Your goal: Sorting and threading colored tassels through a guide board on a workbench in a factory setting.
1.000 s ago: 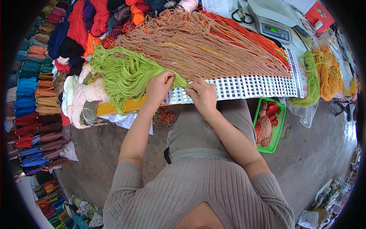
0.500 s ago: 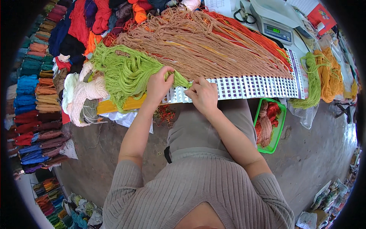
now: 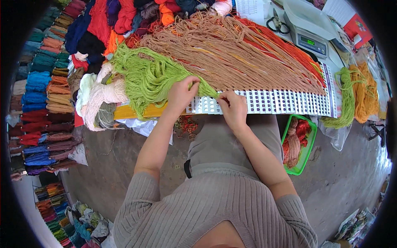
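A loose bundle of lime-green yarn (image 3: 151,80) spreads over the left part of the table. My left hand (image 3: 181,96) is closed on its narrowing right end, thumb and fingers bent round the strands. Just to the right, my right hand (image 3: 234,106) pinches the tip of the same green yarn at the top of a white card strip (image 3: 264,102) with rows of round holes. Beyond both hands lies a broad layer of tan yarn (image 3: 223,53), its strands attached along the card's far edge. Whether the green tip passes through a hole is hidden by my fingers.
Scissors (image 3: 278,24) and a digital scale (image 3: 311,39) sit at the back right. Green (image 3: 345,95) and mustard (image 3: 364,91) skeins hang at the right edge. A green basket (image 3: 309,151) of yarn stands below. Pale skeins (image 3: 101,97) lie left; stacked coloured yarn lines the far left.
The whole view has shifted, so the table sits slightly lower and further right. Both hands keep nearly the same places on the green yarn, with my right fingers still pinched at its tip.
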The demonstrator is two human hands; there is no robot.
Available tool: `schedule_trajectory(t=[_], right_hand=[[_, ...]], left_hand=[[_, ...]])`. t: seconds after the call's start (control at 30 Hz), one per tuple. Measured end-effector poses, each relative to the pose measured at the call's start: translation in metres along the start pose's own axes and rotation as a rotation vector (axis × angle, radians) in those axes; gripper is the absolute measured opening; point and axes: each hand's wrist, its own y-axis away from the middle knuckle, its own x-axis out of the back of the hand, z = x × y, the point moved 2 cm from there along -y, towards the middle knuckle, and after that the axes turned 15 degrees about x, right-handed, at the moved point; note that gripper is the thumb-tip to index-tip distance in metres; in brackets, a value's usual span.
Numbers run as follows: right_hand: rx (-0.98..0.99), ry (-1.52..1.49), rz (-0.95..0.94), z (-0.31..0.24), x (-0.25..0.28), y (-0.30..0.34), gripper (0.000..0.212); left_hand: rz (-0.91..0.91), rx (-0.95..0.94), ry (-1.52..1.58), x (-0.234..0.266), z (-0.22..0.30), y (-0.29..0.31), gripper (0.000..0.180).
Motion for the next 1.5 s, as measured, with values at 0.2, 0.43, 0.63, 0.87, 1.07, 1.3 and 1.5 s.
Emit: schedule_trajectory(t=[0.2,0.43,0.63,0.87,1.07,1.3,1.5], right_hand=[[-0.059,0.017,-0.072,-0.001,-0.001,-0.003,0.017],[-0.010,0.063,-0.124,0.000,-0.001,-0.005,0.022],[-0.019,0.050,-0.140,-0.002,0.000,-0.007,0.024],[-0.010,0.052,-0.184,0.000,0.001,-0.007,0.025],[-0.030,0.008,-0.235,0.000,0.002,-0.007,0.024],[-0.028,0.017,-0.227,0.003,0.001,-0.005,0.024],[0.004,0.059,-0.222,0.000,0.000,-0.006,0.025]], left_hand=[[0.261,0.038,0.174,0.033,-0.014,-0.009,0.018],[0.363,-0.067,0.234,0.046,-0.013,-0.007,0.019],[0.037,-0.062,0.177,0.009,0.001,-0.002,0.016],[-0.124,0.004,-0.213,0.000,0.013,-0.001,0.022],[-0.169,0.023,-0.156,0.005,0.010,-0.003,0.036],[-0.153,0.106,-0.095,0.012,0.017,0.001,0.027],[-0.111,-0.028,-0.125,0.002,0.006,0.002,0.016]])
